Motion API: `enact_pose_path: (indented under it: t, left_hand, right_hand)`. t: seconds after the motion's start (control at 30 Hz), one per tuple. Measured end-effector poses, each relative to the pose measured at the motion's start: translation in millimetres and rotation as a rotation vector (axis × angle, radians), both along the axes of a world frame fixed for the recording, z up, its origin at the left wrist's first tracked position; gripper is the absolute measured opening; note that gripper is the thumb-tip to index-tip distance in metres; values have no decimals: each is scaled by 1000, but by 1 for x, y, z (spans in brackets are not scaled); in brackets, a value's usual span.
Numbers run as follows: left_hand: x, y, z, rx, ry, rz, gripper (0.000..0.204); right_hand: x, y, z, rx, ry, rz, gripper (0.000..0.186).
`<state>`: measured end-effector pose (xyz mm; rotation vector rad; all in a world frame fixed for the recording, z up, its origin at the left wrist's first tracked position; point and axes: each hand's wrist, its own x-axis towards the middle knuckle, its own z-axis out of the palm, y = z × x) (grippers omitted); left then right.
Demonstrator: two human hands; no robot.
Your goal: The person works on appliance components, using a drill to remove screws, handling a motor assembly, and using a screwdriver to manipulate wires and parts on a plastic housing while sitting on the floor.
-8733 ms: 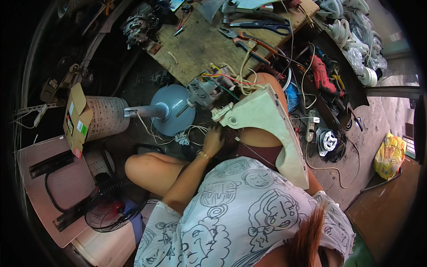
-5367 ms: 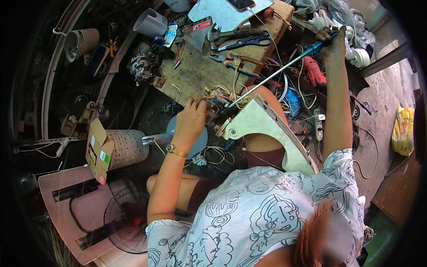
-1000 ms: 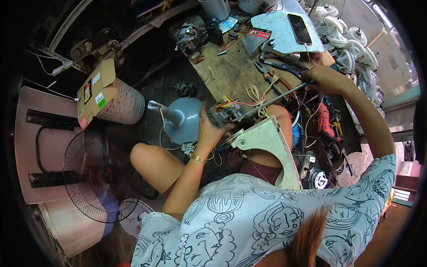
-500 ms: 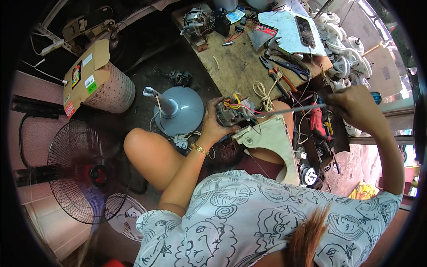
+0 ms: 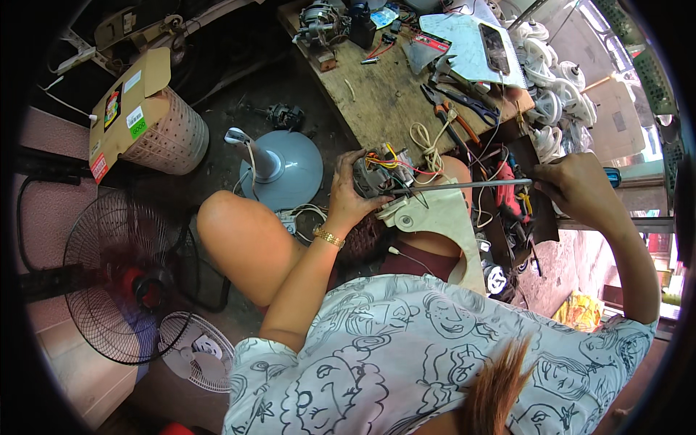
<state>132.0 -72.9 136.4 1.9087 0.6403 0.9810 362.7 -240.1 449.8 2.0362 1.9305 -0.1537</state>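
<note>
My left hand (image 5: 353, 190) is wrapped round a fan motor (image 5: 375, 176) with yellow, red, white and black wires, above my lap. A long screwdriver (image 5: 471, 185) is in my right hand (image 5: 576, 187), its steel shaft lying nearly level. The tip reaches the motor's near right side, but its exact contact point is too small to make out. Past the right hand shows the blue handle end. Beneath the motor and the shaft, an off-white curved plastic fan part (image 5: 442, 217) rests across my lap.
Ahead, a wooden bench (image 5: 370, 98) bears pliers (image 5: 449, 116), a hammer (image 5: 440, 70), a phone (image 5: 496, 49) and another motor (image 5: 319, 29). A grey fan base (image 5: 293, 174) and a perforated basket (image 5: 174, 138) stand left. A caged fan (image 5: 130, 279) is near. Right is a tool box (image 5: 533, 228).
My right hand has come down slightly, and the screwdriver shaft lies more level. My left hand still holds the motor. The whole view has shifted a little.
</note>
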Motion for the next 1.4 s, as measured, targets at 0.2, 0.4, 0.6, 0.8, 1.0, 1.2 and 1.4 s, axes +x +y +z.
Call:
enact_pose_path:
  t: [0.2, 0.4, 0.6, 0.8, 1.0, 1.2, 1.4]
  left_hand:
    - [3, -3, 1, 4, -32, 21, 92]
    - [4, -3, -6, 25, -63, 37, 91]
    - [12, -18, -11, 27, -152, 9, 90]
    - [20, -22, -6, 55, -136, -13, 91]
    - [21, -22, -8, 117, -94, 9, 91]
    - [19, -24, -7, 112, -112, 1, 92]
    - [18, -24, -5, 93, -104, -19, 95]
  right_hand:
    - [1, 3, 2, -29, 2, -52, 18]
    - [1, 12, 8, -130, 5, -104, 18]
    - [2, 32, 27, -461, 152, -338, 21]
    - [-2, 43, 41, -620, 174, -538, 22]
    - [9, 23, 32, -482, 117, -312, 22]
    - [-8, 35, 36, -656, 172, -608, 17]
    - [-8, 15, 17, 105, -199, 265, 15]
